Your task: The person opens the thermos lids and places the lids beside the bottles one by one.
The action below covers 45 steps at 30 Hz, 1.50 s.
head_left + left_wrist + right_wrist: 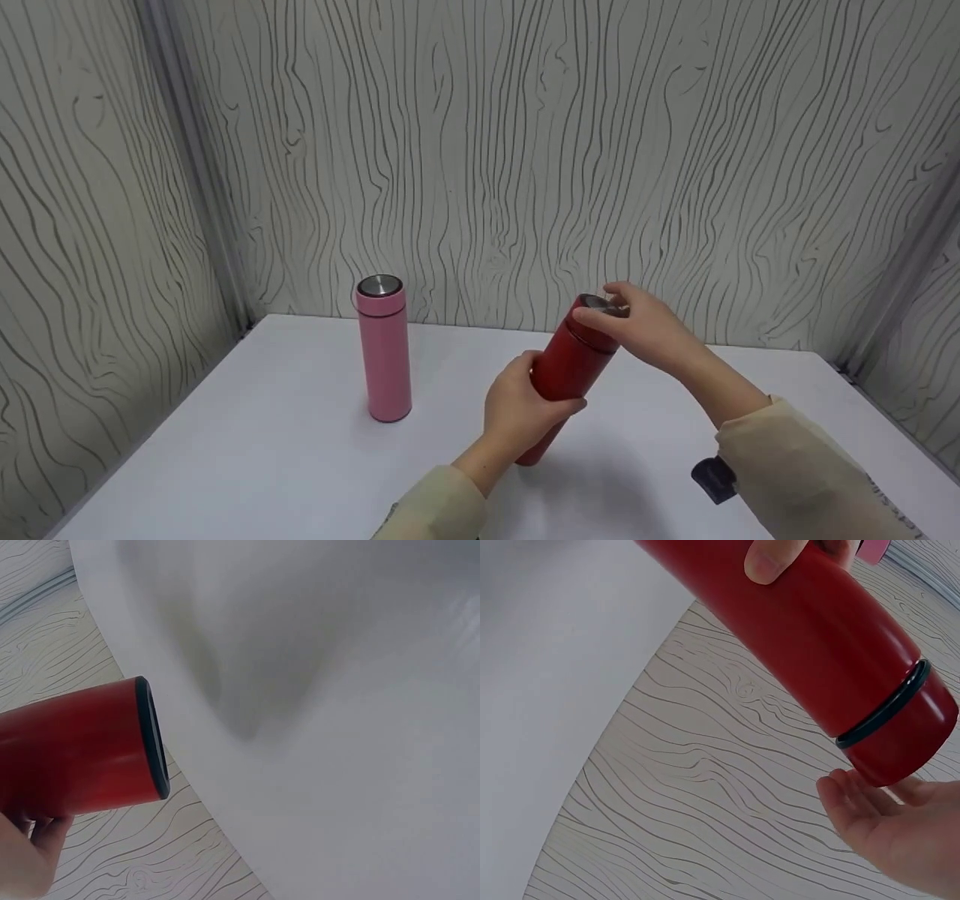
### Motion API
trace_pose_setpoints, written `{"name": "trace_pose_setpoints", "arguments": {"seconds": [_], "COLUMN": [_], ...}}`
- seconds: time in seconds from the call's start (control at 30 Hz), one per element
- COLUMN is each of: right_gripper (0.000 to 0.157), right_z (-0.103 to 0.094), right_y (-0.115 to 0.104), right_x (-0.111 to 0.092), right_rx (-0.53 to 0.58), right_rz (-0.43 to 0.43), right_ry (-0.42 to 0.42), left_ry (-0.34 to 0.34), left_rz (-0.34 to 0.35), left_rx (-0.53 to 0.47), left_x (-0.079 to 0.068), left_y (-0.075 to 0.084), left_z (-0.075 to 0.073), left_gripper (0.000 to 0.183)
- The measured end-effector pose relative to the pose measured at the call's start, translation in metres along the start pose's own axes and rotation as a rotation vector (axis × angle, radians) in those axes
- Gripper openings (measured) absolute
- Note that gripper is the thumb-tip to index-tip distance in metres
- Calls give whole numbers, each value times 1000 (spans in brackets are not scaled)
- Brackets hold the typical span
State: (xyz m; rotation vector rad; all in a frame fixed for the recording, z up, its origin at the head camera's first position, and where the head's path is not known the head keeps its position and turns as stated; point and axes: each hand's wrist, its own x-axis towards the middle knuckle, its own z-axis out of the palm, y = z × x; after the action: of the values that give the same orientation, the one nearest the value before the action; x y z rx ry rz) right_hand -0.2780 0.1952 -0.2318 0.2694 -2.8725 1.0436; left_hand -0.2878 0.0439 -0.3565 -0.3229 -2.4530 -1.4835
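the left hand (517, 401) grips a glossy red cylindrical bottle (570, 367) round the middle of its body, thumb on the near side, fingers wrapped behind. the bottle is held at a tilt, its top leaning over toward the right hand (649, 326) and its dark-rimmed base (152, 739) below the left hand, raised above a smooth white table (247, 442). the right hand is at the red cap (907, 735), with a dark ring (887, 709) at the seam just below it; the thumb lies across the near side of the cap and the fingers reach behind, but whether they pinch it i cannot tell. well to the left of the left hand, a matte pink cylindrical bottle (388, 360) with a silver disc on its lid stands upright on the table. beyond both hands rises a pale wall (480, 150) with dark wood-grain lines. a pale beige sleeve (802, 465) covers the right forearm, a small dark piece (712, 480) beside its cuff
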Motion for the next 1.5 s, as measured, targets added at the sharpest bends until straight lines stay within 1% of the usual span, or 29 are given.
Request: {"name": "trace_pose_setpoints", "arguments": {"seconds": [0.07,0.1,0.2,0.27,0.37,0.43,0.5,0.57,0.63,0.7,0.8,0.93,0.97,1.03,1.1,1.17,1.2,1.27,1.37,1.43,1.5], "right_gripper": [75,72,60,57,66,74,78,73,65,62,71,84,84,78,70,65,65,71,77,77,69], "right_z": [1,1,1,1,1,1,1,1,2,2,1,1,1,1,1,1,1,1,1,1,1], "right_y": [1,1,2,2,1,0,0,0,0,0,-2,-3,-3,-2,-1,-1,-2,-3,-3,-3,-3], "right_x": [1,1,1,1,1,2,2,2,2,2,1,2,3,3,4,4,3,3,2,2,1], "right_rx": [-21,-26,3,31,40,17,-10,-15,6,37,56,29,21,13,16,25,28,28,6,-7,-10], "right_rz": [29,36,18,-5,-8,18,44,55,35,7,-7,39,48,49,34,16,9,11,40,60,56], "right_ry": [14,20,15,2,-11,-6,7,14,11,-4,-24,-7,3,19,25,22,17,5,-1,7,10], "left_ry": [0,0,3,7,11,13,13,14,17,19,23,25,26,25,24,20,17,15,17,20,24], "left_rz": [3,7,8,8,1,-1,-1,-1,-4,-9,-15,-1,7,18,27,25,20,12,7,10,17], "left_rx": [1,1,6,6,-1,-7,-11,-12,-10,-9,-6,0,2,1,-2,-7,-11,-15,-13,-8,-2], "left_x": [0,0,1,1,1,2,2,1,1,0,0,1,1,1,1,1,1,1,1,0,0], "left_y": [0,0,0,-1,-1,-1,0,0,0,0,0,-1,-1,-1,-1,0,1,1,2,3,3], "left_z": [0,0,1,1,2,2,3,2,2,2,2,2,2,2,2,2,2,2,2,2,2], "left_gripper": [59,60,61,61,60,60,60,60,61,61,61,60,59,59,58,59,59,59,59,59,59]}}
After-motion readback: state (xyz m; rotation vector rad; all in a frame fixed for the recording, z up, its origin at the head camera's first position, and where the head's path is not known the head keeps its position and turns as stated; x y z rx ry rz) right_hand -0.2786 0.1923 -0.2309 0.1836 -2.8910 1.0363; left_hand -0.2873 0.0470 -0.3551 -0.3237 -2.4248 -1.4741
